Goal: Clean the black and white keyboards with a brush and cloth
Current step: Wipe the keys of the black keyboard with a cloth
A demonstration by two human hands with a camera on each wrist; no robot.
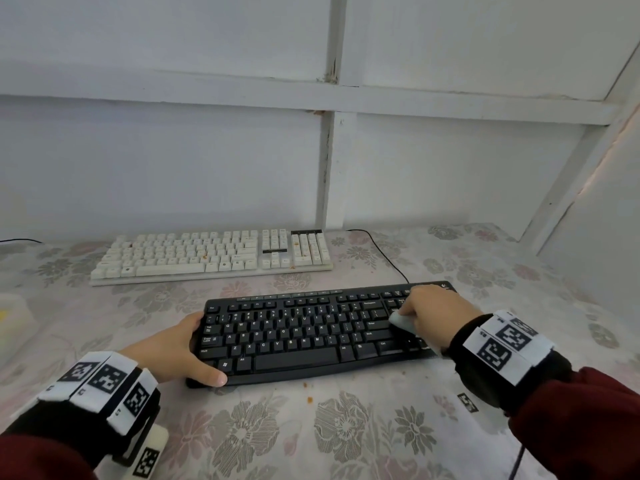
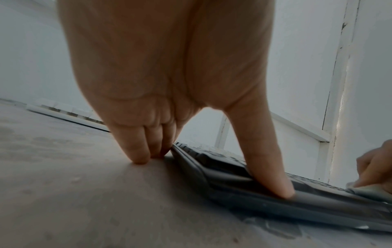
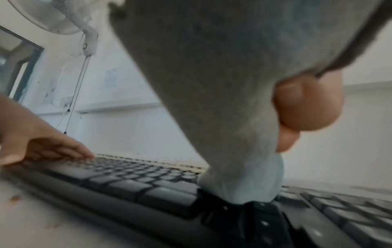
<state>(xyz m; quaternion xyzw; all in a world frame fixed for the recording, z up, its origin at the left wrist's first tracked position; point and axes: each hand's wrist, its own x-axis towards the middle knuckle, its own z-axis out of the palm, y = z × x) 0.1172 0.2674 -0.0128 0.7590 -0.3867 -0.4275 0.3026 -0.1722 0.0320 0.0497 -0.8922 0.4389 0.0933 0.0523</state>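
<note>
Head view is showing my left hand (image 1: 173, 355) bracing the black keyboard's (image 1: 301, 337) near-left corner, thumb along its front edge, so it is not sliding while my right hand (image 1: 434, 315), fingers curled round the cloth (image 1: 403, 322), is wiping near Enter; the white keyboard (image 1: 211, 254) is waiting behind.

The black keyboard (image 1: 311, 337) under both hands looks like matt plastic, its front rim by the left hand (image 1: 173, 355) slightly sheened. The cloth (image 3: 233, 117) gripped in the right hand (image 1: 436, 310) is soft, pale grey-blue and finely napped. Beyond the hands, the white keyboard (image 1: 207, 254) is yellowed plastic with brown specks. The table cover (image 1: 346, 427) beneath is flower-printed fabric, matt. The wall (image 1: 173, 150) behind is painted, dull white boards.
</note>
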